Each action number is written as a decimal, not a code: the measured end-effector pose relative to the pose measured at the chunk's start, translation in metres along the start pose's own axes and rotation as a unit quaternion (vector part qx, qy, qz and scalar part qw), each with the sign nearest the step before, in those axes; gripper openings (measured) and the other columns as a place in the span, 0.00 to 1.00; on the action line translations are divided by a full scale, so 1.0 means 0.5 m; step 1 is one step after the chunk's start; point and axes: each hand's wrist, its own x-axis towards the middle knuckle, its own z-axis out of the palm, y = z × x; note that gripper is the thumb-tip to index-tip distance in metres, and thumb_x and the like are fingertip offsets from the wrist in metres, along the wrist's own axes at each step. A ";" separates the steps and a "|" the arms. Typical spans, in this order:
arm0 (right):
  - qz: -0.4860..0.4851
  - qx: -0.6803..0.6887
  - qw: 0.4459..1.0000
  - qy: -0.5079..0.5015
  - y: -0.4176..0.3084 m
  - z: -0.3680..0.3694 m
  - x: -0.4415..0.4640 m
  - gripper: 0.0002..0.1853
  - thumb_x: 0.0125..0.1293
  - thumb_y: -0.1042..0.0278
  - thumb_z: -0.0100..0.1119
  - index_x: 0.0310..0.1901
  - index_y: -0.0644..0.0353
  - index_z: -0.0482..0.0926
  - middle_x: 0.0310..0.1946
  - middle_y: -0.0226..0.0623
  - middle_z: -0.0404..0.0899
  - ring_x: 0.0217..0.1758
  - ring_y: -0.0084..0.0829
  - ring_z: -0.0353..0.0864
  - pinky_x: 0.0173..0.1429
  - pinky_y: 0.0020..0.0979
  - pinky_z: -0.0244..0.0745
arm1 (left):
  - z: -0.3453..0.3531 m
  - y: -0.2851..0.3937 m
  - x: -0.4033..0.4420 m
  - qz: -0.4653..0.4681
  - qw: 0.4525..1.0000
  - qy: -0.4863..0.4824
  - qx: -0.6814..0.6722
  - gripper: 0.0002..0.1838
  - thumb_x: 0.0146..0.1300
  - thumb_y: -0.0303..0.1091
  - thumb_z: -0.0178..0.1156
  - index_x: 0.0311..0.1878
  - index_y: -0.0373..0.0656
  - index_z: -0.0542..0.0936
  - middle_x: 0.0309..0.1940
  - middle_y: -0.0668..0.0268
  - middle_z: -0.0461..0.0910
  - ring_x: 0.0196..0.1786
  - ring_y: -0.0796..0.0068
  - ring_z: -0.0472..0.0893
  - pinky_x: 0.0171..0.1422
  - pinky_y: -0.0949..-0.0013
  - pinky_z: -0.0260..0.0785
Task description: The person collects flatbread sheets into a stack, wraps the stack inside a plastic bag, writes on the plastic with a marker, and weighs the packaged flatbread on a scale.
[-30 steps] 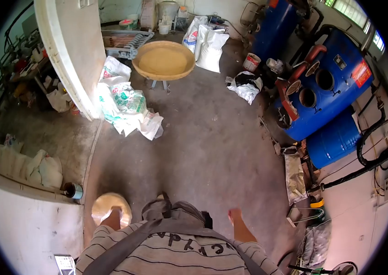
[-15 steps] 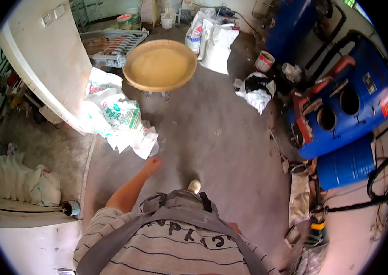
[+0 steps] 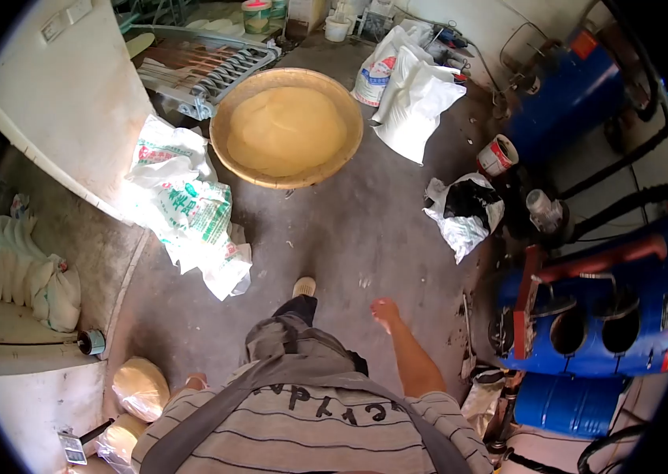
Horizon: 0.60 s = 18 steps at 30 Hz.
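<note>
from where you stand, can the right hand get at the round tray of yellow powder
Probably not without stepping closer: the right hand appears well short of the round tray, though only floor seems to lie between them.

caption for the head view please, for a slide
Head view: empty right hand above the floor, a round basket of yellowish material ahead, white sacks on either side.

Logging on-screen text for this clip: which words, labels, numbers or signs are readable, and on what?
"ryd", upside down: striped shirt; neighbouring letters unclear.
Green print: crumpled white sack, too blurred.
Red-blue print: rear sack, too blurred.
Plate: blue tank, too small.
</note>
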 end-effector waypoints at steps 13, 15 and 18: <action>0.256 0.084 0.927 0.260 -0.299 -0.270 0.124 0.06 0.56 0.69 0.50 0.23 0.57 0.72 0.19 0.37 0.70 0.27 0.29 0.74 0.31 0.34 0.73 | -1.397 0.370 0.238 0.361 0.588 0.282 -0.667 0.06 0.57 0.32 0.52 0.25 0.45 0.71 0.17 0.73 0.68 0.20 0.82 0.68 0.21 0.77 0.60; 0.262 0.013 0.935 0.239 -0.359 -0.346 0.207 0.06 0.55 0.70 0.49 0.23 0.57 0.72 0.19 0.36 0.70 0.26 0.29 0.74 0.31 0.33 0.73 | -1.518 0.457 0.211 0.310 0.539 0.319 -0.715 0.08 0.57 0.34 0.52 0.24 0.45 0.70 0.17 0.74 0.68 0.22 0.82 0.69 0.24 0.74 0.63; 0.237 -0.124 0.945 0.189 -0.486 -0.427 0.356 0.05 0.55 0.70 0.49 0.24 0.56 0.72 0.20 0.36 0.70 0.26 0.29 0.74 0.30 0.33 0.73 | -1.606 0.533 0.197 0.282 0.560 0.354 -0.694 0.08 0.59 0.36 0.51 0.27 0.44 0.72 0.18 0.70 0.71 0.22 0.78 0.71 0.25 0.71 0.64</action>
